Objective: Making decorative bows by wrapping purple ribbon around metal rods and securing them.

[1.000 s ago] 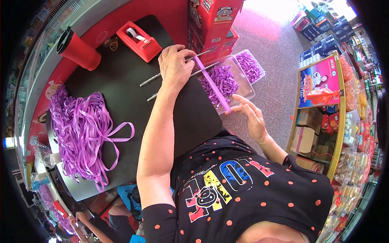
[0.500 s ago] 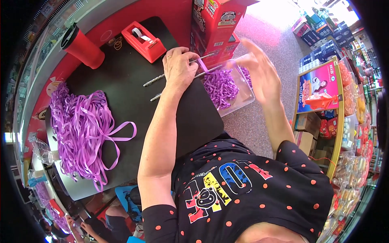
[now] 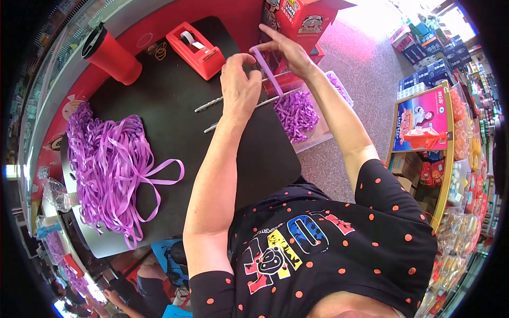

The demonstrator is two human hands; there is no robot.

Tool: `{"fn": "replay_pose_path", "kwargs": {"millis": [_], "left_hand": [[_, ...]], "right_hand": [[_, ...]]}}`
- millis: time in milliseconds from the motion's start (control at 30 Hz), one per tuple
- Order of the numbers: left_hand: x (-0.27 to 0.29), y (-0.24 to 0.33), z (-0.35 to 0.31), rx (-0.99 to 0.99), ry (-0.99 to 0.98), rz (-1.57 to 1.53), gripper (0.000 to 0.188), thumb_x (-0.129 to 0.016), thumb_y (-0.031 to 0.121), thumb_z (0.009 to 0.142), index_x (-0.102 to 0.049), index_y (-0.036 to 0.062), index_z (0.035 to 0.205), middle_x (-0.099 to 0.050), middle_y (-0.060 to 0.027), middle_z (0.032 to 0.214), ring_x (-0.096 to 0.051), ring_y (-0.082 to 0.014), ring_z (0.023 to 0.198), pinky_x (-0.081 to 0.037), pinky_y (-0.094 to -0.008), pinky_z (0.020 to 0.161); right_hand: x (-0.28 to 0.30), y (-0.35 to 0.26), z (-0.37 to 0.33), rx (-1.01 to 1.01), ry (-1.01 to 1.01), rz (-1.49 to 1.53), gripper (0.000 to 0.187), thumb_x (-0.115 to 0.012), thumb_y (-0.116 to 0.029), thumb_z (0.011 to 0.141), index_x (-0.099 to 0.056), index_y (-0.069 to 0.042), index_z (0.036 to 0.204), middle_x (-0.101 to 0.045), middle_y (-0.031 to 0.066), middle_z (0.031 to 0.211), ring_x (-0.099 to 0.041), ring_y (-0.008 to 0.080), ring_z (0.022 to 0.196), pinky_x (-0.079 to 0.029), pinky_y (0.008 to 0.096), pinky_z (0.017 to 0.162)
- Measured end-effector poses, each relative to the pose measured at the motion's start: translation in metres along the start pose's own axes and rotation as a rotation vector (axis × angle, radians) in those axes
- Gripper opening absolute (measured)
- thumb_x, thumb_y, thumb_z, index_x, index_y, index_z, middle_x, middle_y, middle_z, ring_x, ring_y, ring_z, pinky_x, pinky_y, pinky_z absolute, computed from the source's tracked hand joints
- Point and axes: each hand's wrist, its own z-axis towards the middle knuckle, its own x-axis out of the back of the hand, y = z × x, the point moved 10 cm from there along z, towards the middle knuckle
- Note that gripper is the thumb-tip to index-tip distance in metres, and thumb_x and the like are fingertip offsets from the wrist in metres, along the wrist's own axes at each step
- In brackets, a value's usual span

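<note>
Near r., a clear tub of cut purple bits sits beside the black table. L. hand is half-curled over two metal rods, thumb & forefinger apart; can't tell if it grips. Purple ribbon now slants far-left across the rods' r. ends; 1 s ago it ran near-right. R. hand, over the tub 0.5 s ago, is now beyond l. hand, forefinger stretched out; can't tell if its thumb pinches the ribbon. Looks like a wrap partway round.

Writing, near to far: shirt w/ big multicol. letters + cartoon face; r., poster w/ small text; far, red carton w/ printed lettering.
</note>
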Motion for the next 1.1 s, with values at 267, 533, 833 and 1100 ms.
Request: {"fn": "replay_pose_path", "kwargs": {"millis": [267,533,833,1100], "left_hand": [[0.017,0.005,0.002,-0.080,0.164,-0.106,0.017,-0.045,-0.002,0.080,-0.059,0.0022,0.089,-0.061,-0.0062,0.086,-0.055,-0.0145,0.080,-0.044,-0.0267,0.076],[0.022,0.028,-0.001,-0.030,0.091,-0.287,0.017,-0.041,-0.006,0.079,-0.056,0.0001,0.073,-0.055,-0.0054,0.068,-0.054,-0.0139,0.064,-0.044,-0.0267,0.062],[-0.056,0.020,-0.079,0.370,-0.743,-0.116,0.022,-0.039,-0.001,0.079,-0.058,0.0008,0.091,-0.060,-0.0074,0.080,-0.062,-0.0168,0.075,-0.053,-0.0307,0.066],[-0.101,0.036,-0.171,1.263,-0.410,-1.189,0.069,-0.050,0.044,0.092,-0.022,0.0012,0.140,-0.033,-0.0202,0.139,-0.035,-0.0347,0.130,-0.034,-0.0466,0.104]], "right_hand": [[0.005,0.076,-0.063,-0.206,0.075,-0.110,0.051,-0.035,-0.034,0.100,-0.033,-0.008,0.144,-0.059,0.0122,0.119,-0.054,0.0160,0.110,-0.041,0.0322,0.097],[-0.025,0.014,-0.173,-0.017,0.316,0.001,0.036,-0.040,-0.024,0.100,-0.049,-0.001,0.127,-0.062,0.0074,0.113,-0.052,0.0098,0.100,-0.039,0.0253,0.090],[-0.026,-0.027,-0.163,-0.093,0.252,-0.037,0.032,-0.046,-0.022,0.098,-0.050,-0.002,0.123,-0.062,0.0080,0.105,-0.057,0.0130,0.102,-0.043,0.0281,0.091],[-0.014,-0.020,-0.136,-0.275,0.200,0.002,0.043,-0.052,-0.037,0.095,-0.049,-0.007,0.126,-0.061,0.0022,0.102,-0.060,0.0094,0.091,-0.041,0.0211,0.068]]}}
